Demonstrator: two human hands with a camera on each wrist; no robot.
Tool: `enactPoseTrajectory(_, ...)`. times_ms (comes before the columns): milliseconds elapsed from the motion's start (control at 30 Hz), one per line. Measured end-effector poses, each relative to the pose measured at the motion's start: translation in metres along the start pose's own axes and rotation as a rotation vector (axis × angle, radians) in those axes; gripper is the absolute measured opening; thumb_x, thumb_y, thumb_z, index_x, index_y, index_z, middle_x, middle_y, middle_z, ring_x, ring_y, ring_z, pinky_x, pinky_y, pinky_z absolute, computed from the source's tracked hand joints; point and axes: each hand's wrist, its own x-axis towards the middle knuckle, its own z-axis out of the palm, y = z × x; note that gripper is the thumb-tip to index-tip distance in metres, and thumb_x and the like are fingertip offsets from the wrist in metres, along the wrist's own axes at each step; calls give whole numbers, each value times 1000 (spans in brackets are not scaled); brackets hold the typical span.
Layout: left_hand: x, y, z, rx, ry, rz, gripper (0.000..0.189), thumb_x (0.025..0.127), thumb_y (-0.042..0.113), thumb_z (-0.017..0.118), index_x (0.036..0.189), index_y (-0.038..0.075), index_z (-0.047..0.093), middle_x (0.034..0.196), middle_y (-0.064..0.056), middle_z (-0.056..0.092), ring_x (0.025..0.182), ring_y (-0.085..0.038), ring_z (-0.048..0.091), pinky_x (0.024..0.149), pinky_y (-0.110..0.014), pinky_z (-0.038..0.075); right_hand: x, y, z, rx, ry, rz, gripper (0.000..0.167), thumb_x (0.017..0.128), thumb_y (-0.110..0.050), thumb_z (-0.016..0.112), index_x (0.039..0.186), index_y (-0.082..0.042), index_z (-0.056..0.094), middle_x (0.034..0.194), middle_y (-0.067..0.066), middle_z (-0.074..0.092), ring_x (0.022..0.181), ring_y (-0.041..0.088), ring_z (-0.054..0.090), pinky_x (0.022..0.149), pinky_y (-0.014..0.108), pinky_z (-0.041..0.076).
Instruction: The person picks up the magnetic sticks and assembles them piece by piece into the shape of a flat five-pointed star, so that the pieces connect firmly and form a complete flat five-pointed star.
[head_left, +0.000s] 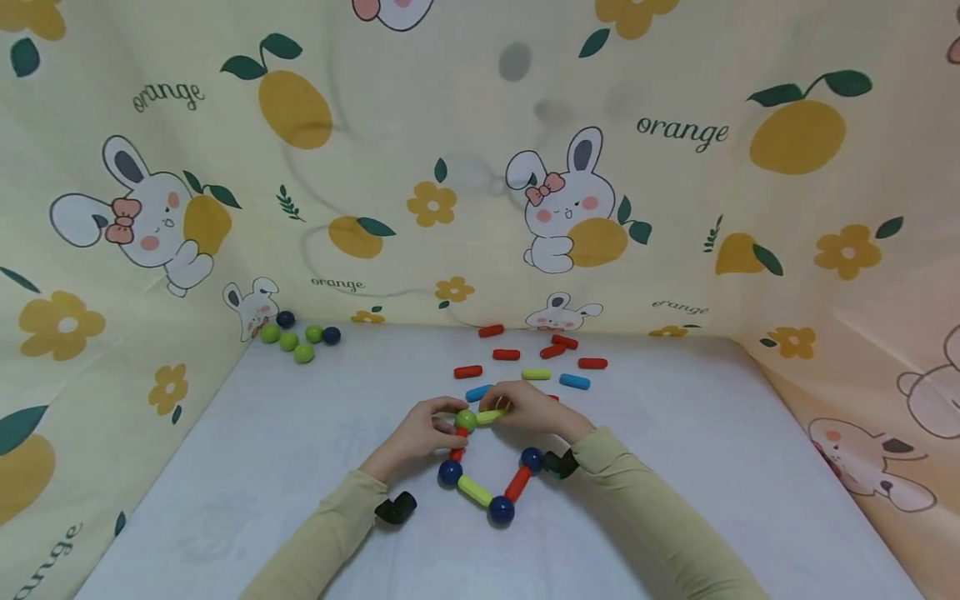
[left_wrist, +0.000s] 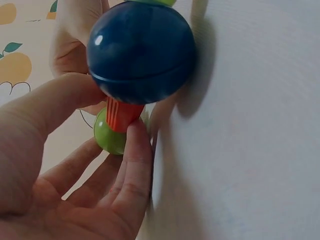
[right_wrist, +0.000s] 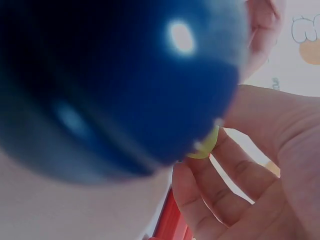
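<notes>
My left hand (head_left: 423, 433) holds a red rod (left_wrist: 122, 115) between thumb and fingers, with its fingertips at the green ball (head_left: 466, 420) on the rod's far end. A yellow-green rod (head_left: 490, 416) is pinched in my right hand (head_left: 528, 408), its left end at the green ball. From the held red rod the chain runs through a dark blue ball (head_left: 450, 473), another yellow-green rod (head_left: 475, 491), a second blue ball (head_left: 501, 510) and a red rod (head_left: 518, 483) to a third blue ball (head_left: 532, 458). That ball hides much of the right wrist view.
Several loose red rods (head_left: 506, 355) lie behind the hands, with blue rods (head_left: 574, 382) and a yellow-green rod (head_left: 536, 374) among them. Green balls (head_left: 288, 342) and dark blue balls (head_left: 332, 336) cluster at the table's back left. A printed curtain (head_left: 465, 125) hangs behind the white table (head_left: 247, 500).
</notes>
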Motion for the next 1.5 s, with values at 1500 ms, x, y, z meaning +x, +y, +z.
enactPoseTrajectory(1500,28,26,-10,317,-96,9,19,84,20,73,97,7,68,88,-1,64,77,-16,59,64,-28,53,-88,-22,21,161,179,348,26,84,-20,74,105,-8,64,91,2,60,75,19,56,61,29,51)
